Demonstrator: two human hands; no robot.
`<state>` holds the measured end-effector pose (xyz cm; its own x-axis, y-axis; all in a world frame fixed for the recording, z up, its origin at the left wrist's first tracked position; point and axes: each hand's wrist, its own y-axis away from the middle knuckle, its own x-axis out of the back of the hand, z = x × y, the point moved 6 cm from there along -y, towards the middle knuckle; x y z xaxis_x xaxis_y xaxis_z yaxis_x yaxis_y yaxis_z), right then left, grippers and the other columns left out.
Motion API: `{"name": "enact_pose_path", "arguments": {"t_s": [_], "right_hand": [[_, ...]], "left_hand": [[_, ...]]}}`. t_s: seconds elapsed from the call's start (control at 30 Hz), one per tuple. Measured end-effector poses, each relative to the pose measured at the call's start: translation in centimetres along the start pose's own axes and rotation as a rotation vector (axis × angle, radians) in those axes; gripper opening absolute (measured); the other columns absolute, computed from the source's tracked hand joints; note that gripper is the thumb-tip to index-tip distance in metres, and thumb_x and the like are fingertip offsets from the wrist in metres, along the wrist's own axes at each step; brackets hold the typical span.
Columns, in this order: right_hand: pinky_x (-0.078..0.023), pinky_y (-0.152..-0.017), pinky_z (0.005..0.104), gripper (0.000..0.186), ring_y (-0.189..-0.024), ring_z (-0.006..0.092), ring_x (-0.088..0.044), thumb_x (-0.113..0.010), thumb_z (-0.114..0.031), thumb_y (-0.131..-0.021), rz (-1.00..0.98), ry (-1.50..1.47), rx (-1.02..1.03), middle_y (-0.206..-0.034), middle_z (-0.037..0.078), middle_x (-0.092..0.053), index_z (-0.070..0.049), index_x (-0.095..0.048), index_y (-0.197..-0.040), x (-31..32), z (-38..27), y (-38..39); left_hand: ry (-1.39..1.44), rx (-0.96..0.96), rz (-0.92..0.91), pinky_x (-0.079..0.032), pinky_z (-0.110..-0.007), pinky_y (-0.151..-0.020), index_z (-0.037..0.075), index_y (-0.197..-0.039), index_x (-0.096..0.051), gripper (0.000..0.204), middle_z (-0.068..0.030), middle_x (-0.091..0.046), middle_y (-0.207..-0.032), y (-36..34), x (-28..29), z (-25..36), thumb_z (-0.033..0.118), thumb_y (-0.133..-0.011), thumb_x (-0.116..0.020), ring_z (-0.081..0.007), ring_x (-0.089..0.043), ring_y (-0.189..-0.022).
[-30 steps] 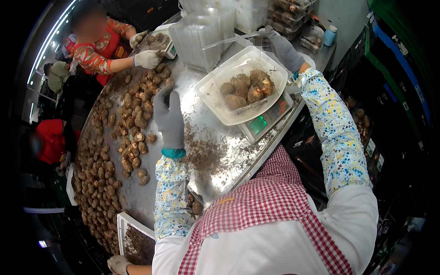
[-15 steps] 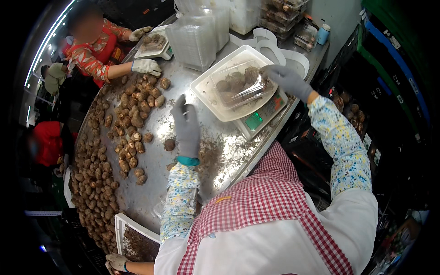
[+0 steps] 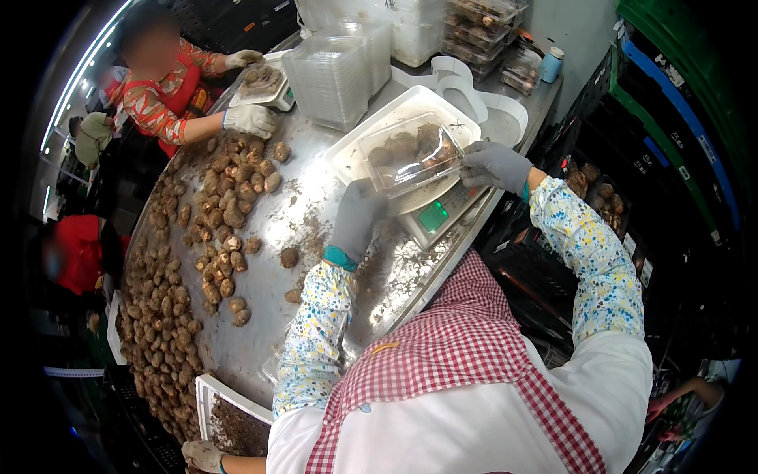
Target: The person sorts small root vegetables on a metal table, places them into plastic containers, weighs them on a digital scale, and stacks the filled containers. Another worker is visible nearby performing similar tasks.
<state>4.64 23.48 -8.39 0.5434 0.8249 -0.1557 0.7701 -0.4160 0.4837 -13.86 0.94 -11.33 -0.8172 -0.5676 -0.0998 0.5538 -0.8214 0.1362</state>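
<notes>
A clear plastic box (image 3: 410, 162) of brown taro roots lies over a white tray (image 3: 347, 150) that rests on a digital scale (image 3: 438, 217) with a lit green display. My right hand (image 3: 496, 167), in a grey glove, grips the box's right edge, thumb and fingers closed on it. On the near left corner, my left hand (image 3: 357, 221), also grey-gloved, has its slightly blurred fingers closed at the box's edge. The box's underside is hidden. Loose taro roots (image 3: 229, 197) are scattered on the metal table left of my left hand.
Stacked clear empty boxes (image 3: 328, 83) stand behind the tray, beside curled white strips (image 3: 501, 114). Filled boxes (image 3: 478, 35) and a blue bottle (image 3: 552, 63) are at the back. A co-worker's gloved hand (image 3: 249, 120) rests by the taro. Dark crates (image 3: 663, 158) line the right.
My left hand has moved from above the table to the near left corner of the box. My right hand has shifted slightly down and right along its edge.
</notes>
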Motion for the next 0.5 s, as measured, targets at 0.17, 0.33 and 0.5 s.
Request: {"name": "enact_pose_path", "arguments": {"t_s": [0.17, 0.33, 0.5], "right_hand": [[-0.057, -0.072, 0.0297, 0.038, -0.086, 0.0163, -0.065, -0.063, -0.023, -0.093, 0.123, 0.373, 0.018, -0.098, 0.009, -0.065, 0.001, -0.057, -0.121, -1.0, -1.7, 0.5], [-0.051, -0.081, 0.029, 0.048, -0.093, 0.0164, -0.064, -0.063, -0.034, -0.093, 0.427, 0.482, 0.483, -0.105, 0.011, -0.064, 0.004, -0.058, -0.122, 3.6, -5.3, 2.9], [-0.05, -0.082, 0.0267, 0.044, -0.096, 0.0138, -0.062, -0.059, -0.034, -0.096, 0.397, 0.252, 0.457, -0.111, 0.007, -0.063, -0.003, -0.057, -0.126, 4.6, -5.4, 4.7]], "left_hand": [[0.029, 0.14, -0.076, -0.057, -0.034, -0.078, -0.008, -0.133, -0.043, 0.052, -0.0141, -0.062, -0.107, -0.3, 0.9, -0.2, 0.017, -0.092, -0.065, -0.02, -0.065, -0.088], [0.093, 0.042, 0.219, -0.053, -0.036, -0.086, -0.004, -0.144, -0.034, 0.068, -0.0126, -0.054, -0.122, 3.8, 3.5, 2.8, 0.031, -0.094, -0.064, -0.0204, -0.059, -0.103], [0.173, -0.025, 0.381, -0.053, -0.036, -0.085, -0.003, -0.138, -0.041, 0.052, -0.0109, -0.055, -0.117, 6.3, 8.1, 1.9, 0.02, -0.096, -0.059, -0.0211, -0.059, -0.101]]}}
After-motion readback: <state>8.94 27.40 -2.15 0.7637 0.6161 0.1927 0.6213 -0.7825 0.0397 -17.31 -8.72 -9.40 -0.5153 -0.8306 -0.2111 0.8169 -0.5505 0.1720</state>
